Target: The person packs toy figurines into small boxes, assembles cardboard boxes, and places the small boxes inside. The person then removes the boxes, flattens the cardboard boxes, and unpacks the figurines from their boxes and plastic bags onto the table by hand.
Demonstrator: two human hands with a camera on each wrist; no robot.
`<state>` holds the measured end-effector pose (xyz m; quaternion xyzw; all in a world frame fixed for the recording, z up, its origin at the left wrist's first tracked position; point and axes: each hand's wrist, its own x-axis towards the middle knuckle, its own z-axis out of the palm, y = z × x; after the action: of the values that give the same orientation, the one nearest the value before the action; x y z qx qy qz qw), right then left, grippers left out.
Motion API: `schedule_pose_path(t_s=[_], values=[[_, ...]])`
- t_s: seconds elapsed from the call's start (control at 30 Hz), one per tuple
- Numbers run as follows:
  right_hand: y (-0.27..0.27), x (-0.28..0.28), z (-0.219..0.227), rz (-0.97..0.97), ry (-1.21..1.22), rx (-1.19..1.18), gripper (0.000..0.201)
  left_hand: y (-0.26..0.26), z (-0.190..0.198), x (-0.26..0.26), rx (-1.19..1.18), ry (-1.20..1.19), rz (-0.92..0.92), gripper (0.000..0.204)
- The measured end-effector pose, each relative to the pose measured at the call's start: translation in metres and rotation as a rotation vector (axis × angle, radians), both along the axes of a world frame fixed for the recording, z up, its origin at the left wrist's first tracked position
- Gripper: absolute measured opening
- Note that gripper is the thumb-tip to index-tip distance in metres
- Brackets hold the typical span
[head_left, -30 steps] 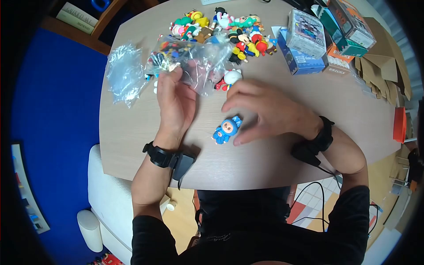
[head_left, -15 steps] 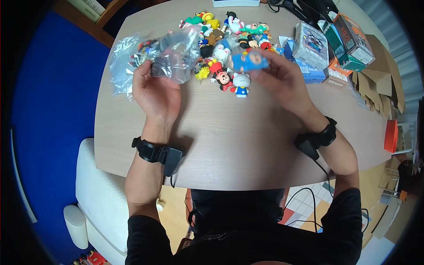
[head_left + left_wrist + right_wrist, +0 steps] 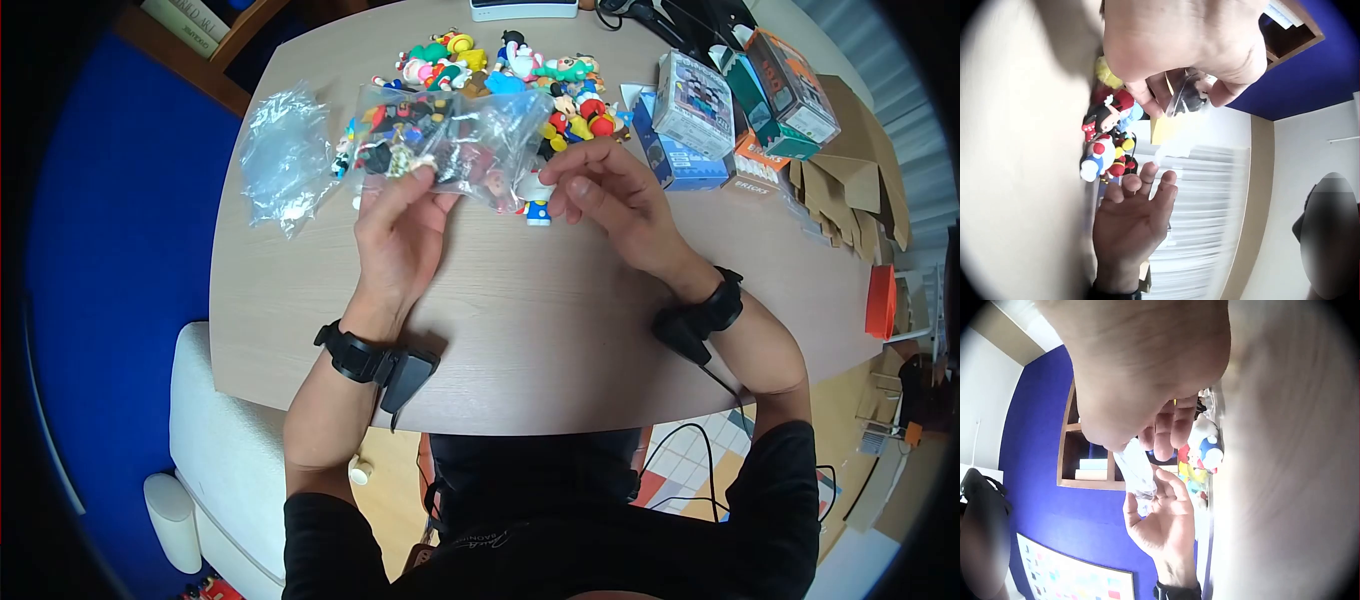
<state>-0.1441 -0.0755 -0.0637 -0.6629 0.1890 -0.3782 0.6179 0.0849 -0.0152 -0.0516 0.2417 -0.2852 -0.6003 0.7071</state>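
In the head view, my left hand [image 3: 403, 235] grips a clear plastic bag [image 3: 490, 135] by its lower edge, thumb on top. Small colourful figures [image 3: 405, 120] show through the bag's left part. The bag's loose right side reaches toward my right hand [image 3: 625, 215], whose fingers are loosely bent with the fingertips close to the bag's edge. In the left wrist view, the right hand [image 3: 1132, 228] faces the bag with fingers spread. Just below the bag's right end stands a white figure in blue clothes [image 3: 538, 208], partly covered by it.
A pile of toy figures [image 3: 570, 68] lies behind the bag, partly hidden. Another crumpled clear bag [image 3: 287, 155] lies at left. Several boxes [image 3: 695, 105] and torn brown cardboard [image 3: 850, 175] are at the right, with an orange box [image 3: 880, 302] near the table's right edge.
The right hand picked up the blue figure from the table, carried it to the pile and no longer holds it. The left hand moved the bag left, then back right toward the right hand.
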Motion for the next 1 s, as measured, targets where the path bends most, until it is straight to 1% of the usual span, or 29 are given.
schedule_pose_path(t_s=[0.03, 0.1, 0.17, 0.23, 0.27, 0.33, 0.37, 0.43, 0.47, 0.53, 0.67, 0.73, 0.77, 0.83, 0.87, 0.93, 0.97, 1.0], values=[[0.000, 0.000, 0.000, -0.009, -0.043, 0.043, 0.019, 0.001, 0.000, -0.001, 0.002, -0.002, -0.003, 0.028], [0.002, 0.001, 0.000, -0.009, -0.043, 0.061, 0.019, 0.003, -0.001, -0.002, -0.036, -0.165, -0.064, 0.033], [0.003, 0.002, -0.001, -0.010, -0.040, 0.075, 0.018, 0.005, -0.003, -0.003, -0.012, -0.197, -0.078, 0.033], [0.003, 0.001, -0.003, -0.013, 0.052, 0.059, 0.016, 0.007, -0.005, -0.005, 0.031, -0.257, -0.103, 0.034], [0.003, 0.001, -0.004, -0.014, 0.052, 0.059, 0.016, 0.008, -0.005, -0.006, 0.030, -0.257, -0.104, 0.034], [0.000, 0.002, -0.006, -0.032, -0.058, 0.169, 0.013, 0.011, -0.002, -0.008, 0.054, -0.281, -0.074, 0.036], [0.000, 0.001, -0.004, -0.033, -0.059, 0.169, 0.013, 0.011, -0.002, -0.008, 0.054, -0.282, -0.075, 0.036], [0.000, 0.000, 0.000, -0.025, 0.022, 0.245, 0.011, 0.011, -0.002, -0.011, 0.007, -0.253, -0.087, 0.038], [-0.001, -0.001, -0.001, -0.028, 0.021, 0.245, 0.011, 0.011, -0.001, -0.014, 0.008, -0.253, -0.090, 0.038], [-0.003, -0.001, -0.004, 0.011, -0.043, 0.338, 0.010, 0.011, 0.002, -0.019, -0.002, -0.216, -0.071, 0.044], [-0.005, -0.002, -0.009, -0.008, 0.001, 0.254, 0.010, 0.012, 0.008, -0.022, -0.058, -0.197, -0.089, 0.050], [-0.003, -0.002, -0.011, -0.024, -0.004, 0.237, 0.011, 0.011, 0.008, -0.024, -0.030, -0.281, -0.031, 0.053], [-0.004, -0.002, -0.011, -0.023, -0.004, 0.237, 0.011, 0.011, 0.007, -0.023, -0.029, -0.281, -0.030, 0.053], [-0.005, 0.000, -0.012, -0.094, -0.006, 0.135, 0.012, 0.010, 0.006, -0.020, -0.001, -0.264, -0.075, 0.058], [-0.006, 0.000, -0.012, -0.095, -0.007, 0.135, 0.012, 0.010, 0.006, -0.019, -0.001, -0.264, -0.076, 0.058], [-0.007, 0.001, -0.013, -0.015, -0.097, 0.086, 0.012, 0.009, 0.008, -0.018, -0.015, -0.163, -0.111, 0.059], [-0.006, 0.002, -0.014, -0.015, -0.097, 0.086, 0.012, 0.010, 0.010, -0.020, -0.016, -0.163, -0.111, 0.059], [-0.003, 0.002, -0.015, -0.001, -0.140, 0.142, 0.013, 0.011, 0.013, -0.023, -0.021, -0.173, -0.073, 0.059]])
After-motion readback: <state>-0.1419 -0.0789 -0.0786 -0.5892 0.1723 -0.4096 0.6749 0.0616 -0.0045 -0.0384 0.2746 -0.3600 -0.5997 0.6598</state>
